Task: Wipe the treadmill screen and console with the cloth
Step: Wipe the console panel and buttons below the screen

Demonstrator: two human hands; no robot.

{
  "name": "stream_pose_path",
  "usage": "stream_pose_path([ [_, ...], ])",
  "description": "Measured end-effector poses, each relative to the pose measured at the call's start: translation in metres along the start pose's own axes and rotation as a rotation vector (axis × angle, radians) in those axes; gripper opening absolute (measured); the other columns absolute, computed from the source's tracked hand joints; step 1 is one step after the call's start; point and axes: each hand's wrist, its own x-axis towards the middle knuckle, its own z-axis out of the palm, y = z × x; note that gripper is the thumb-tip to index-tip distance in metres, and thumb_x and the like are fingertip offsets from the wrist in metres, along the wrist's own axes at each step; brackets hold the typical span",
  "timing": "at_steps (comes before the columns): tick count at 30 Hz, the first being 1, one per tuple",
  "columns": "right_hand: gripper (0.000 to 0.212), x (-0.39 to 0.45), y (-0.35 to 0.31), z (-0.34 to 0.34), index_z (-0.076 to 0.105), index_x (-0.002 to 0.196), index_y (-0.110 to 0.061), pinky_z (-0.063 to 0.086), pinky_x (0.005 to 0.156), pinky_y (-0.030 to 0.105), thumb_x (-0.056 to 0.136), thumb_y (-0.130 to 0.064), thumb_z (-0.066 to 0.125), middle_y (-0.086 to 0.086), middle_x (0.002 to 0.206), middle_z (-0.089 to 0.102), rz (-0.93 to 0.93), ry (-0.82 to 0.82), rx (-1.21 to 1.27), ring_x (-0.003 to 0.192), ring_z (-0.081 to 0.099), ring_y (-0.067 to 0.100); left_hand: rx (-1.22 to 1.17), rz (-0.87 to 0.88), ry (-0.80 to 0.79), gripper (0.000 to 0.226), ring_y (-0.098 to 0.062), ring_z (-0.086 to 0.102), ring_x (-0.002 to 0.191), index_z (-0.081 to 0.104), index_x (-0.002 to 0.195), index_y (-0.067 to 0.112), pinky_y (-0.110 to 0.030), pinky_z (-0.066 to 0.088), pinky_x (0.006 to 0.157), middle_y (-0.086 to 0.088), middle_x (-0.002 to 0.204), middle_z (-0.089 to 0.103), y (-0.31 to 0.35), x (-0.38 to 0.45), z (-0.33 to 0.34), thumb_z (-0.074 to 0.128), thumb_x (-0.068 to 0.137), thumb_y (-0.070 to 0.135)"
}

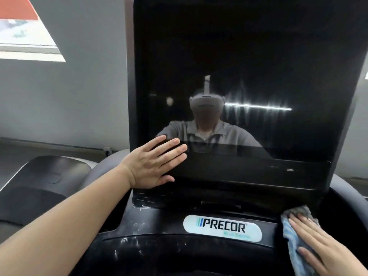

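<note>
Left hand (153, 162), forearm nearest the lens: fingers straight, flat on the glossy black screen (239, 76), lower left corner, probably to steady it. Below the screen, the matt, dust-flecked console (159, 246). Right of the console badge (222, 228), the right hand (310, 240) presses the nubbly blue-grey cloth (288, 234) flat, fingers extended.

Gym, Precor treadmill console (179, 246), grey wall (79, 96)

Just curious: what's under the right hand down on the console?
A blue-and-grey cloth, pressed flat against the black console by the right hand. The console surface beneath the cloth is hidden.
</note>
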Motion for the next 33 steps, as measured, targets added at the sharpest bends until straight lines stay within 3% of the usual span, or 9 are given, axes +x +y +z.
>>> stream_pose_path([
  [3, 0.070, -0.018, 0.002, 0.007, 0.045, 0.146, -0.007, 0.015, 0.120, 0.024, 0.101, -0.060, 0.034, 0.003, 0.158, 0.037, 0.109, 0.043, 0.020, 0.149, 0.023, 0.012, -0.010, 0.000, -0.003, 0.072, -0.033, 0.029, 0.148, 0.038, 0.152, 0.010, -0.053, 0.025, 0.120, -0.011, 0.159, 0.033, 0.000, -0.001, 0.001, 0.046, 0.098, 0.058],
  [5, 0.064, -0.018, 0.000, 0.005, 0.028, 0.155, -0.022, 0.012, 0.120, 0.023, 0.102, -0.059, 0.029, -0.006, 0.163, 0.024, 0.077, 0.048, 0.052, 0.149, 0.021, 0.013, -0.015, 0.001, 0.001, 0.072, -0.033, 0.029, 0.148, 0.039, 0.152, 0.010, -0.053, 0.025, 0.120, -0.011, 0.159, 0.033, 0.000, 0.001, 0.001, 0.046, 0.098, 0.058],
  [7, 0.059, -0.002, -0.017, 0.002, 0.022, 0.156, -0.030, 0.011, 0.121, 0.024, 0.103, -0.055, 0.030, -0.008, 0.162, 0.023, 0.007, 0.112, 0.084, 0.149, 0.021, 0.014, -0.022, 0.007, 0.007, 0.071, -0.034, 0.029, 0.148, 0.040, 0.151, 0.010, -0.053, 0.025, 0.120, -0.012, 0.159, 0.034, 0.000, 0.002, 0.001, 0.046, 0.098, 0.057],
  [12, 0.057, 0.057, -0.063, 0.017, 0.037, 0.149, -0.011, 0.017, 0.121, 0.037, 0.107, -0.047, 0.029, 0.003, 0.158, 0.035, -0.172, 0.166, 0.010, 0.150, 0.023, 0.020, -0.021, 0.015, 0.020, 0.071, -0.035, 0.029, 0.148, 0.038, 0.151, 0.009, -0.055, 0.025, 0.119, -0.014, 0.158, 0.035, 0.001, 0.001, 0.003, 0.048, 0.098, 0.055],
  [16, 0.062, 0.049, -0.048, 0.006, 0.043, 0.146, -0.011, 0.013, 0.121, 0.032, 0.106, -0.054, 0.024, 0.004, 0.154, 0.035, -0.199, 0.112, -0.099, 0.146, 0.027, 0.019, -0.039, 0.006, 0.057, 0.072, -0.034, 0.028, 0.148, 0.034, 0.152, 0.008, -0.057, 0.028, 0.117, -0.015, 0.155, 0.039, 0.004, 0.002, 0.002, 0.046, 0.098, 0.052],
  [22, 0.064, -0.005, -0.003, 0.002, 0.031, 0.152, -0.011, 0.008, 0.122, 0.032, 0.106, -0.055, 0.024, 0.004, 0.158, 0.033, 0.084, 0.014, -0.086, 0.151, 0.014, 0.019, -0.043, -0.022, 0.040, 0.069, -0.036, 0.031, 0.146, 0.033, 0.151, 0.004, -0.059, 0.027, 0.117, -0.019, 0.153, 0.041, 0.008, 0.003, -0.004, 0.040, 0.100, 0.050],
  [28, 0.070, 0.008, -0.046, 0.006, 0.047, 0.147, -0.010, 0.011, 0.116, 0.034, 0.105, -0.056, 0.015, 0.007, 0.155, 0.040, 0.196, -0.022, -0.004, 0.145, 0.030, 0.030, -0.036, -0.043, -0.087, 0.069, -0.039, 0.029, 0.146, 0.038, 0.148, -0.001, -0.059, 0.027, 0.116, -0.020, 0.156, 0.035, 0.018, 0.011, -0.021, 0.039, 0.099, 0.048],
  [30, 0.075, 0.014, -0.051, -0.001, 0.043, 0.149, -0.010, 0.007, 0.118, 0.031, 0.103, -0.060, 0.010, 0.005, 0.157, 0.035, 0.109, -0.035, 0.013, 0.147, 0.024, 0.028, -0.056, -0.073, -0.128, 0.069, -0.038, 0.027, 0.147, 0.039, 0.147, 0.000, -0.058, 0.027, 0.117, -0.020, 0.158, 0.033, 0.031, 0.025, -0.029, 0.039, 0.099, 0.050],
  [33, 0.094, 0.015, -0.045, -0.007, 0.018, 0.158, -0.018, -0.015, 0.115, 0.015, 0.087, -0.074, -0.006, -0.012, 0.159, 0.002, 0.047, -0.031, 0.137, 0.150, -0.006, 0.013, -0.109, -0.118, -0.154, 0.066, -0.036, 0.035, 0.144, 0.044, 0.145, 0.003, -0.056, 0.029, 0.117, -0.018, 0.155, 0.038, 0.068, 0.068, -0.047, 0.043, 0.097, 0.049],
])
